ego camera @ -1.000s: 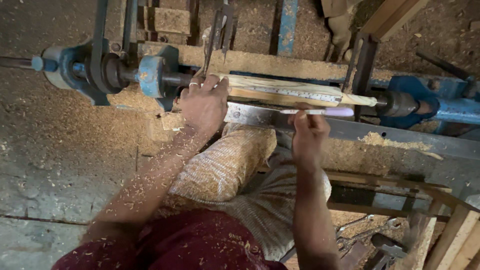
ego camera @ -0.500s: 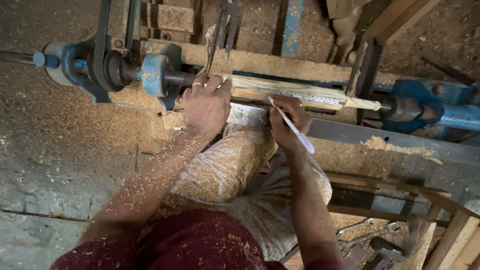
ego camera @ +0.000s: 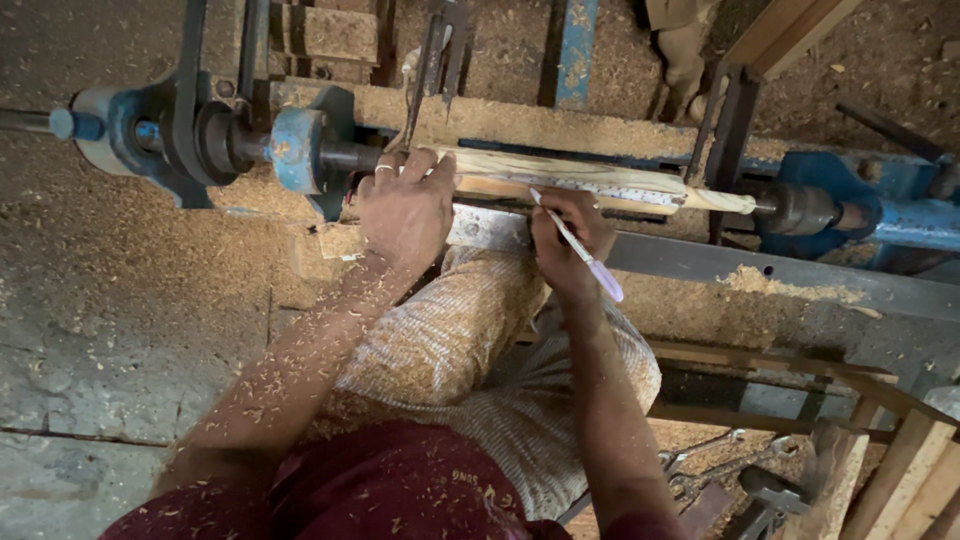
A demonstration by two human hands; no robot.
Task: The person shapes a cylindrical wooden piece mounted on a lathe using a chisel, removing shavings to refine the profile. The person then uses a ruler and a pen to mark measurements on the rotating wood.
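Note:
A pale wooden rod (ego camera: 620,185) is mounted lengthwise in a blue lathe, between the headstock (ego camera: 290,150) on the left and the tailstock (ego camera: 850,205) on the right. My left hand (ego camera: 405,205) rests on the rod's left end, with its fingers laid over the wood. My right hand (ego camera: 570,235) holds a white and purple pen (ego camera: 580,250) whose tip touches the rod near its middle. Sawdust covers both of my forearms.
A grey metal tool rest bar (ego camera: 720,262) runs below the rod. A sack (ego camera: 480,370) dusted with sawdust lies under my arms. Wrenches (ego camera: 700,470) and wooden frame pieces (ego camera: 900,440) are at the lower right. Sawdust covers the floor at left.
My right hand has moved left along the rod from near its right end to its middle. It has turned the pen from level to tip-down on the wood. The left hand has stayed put.

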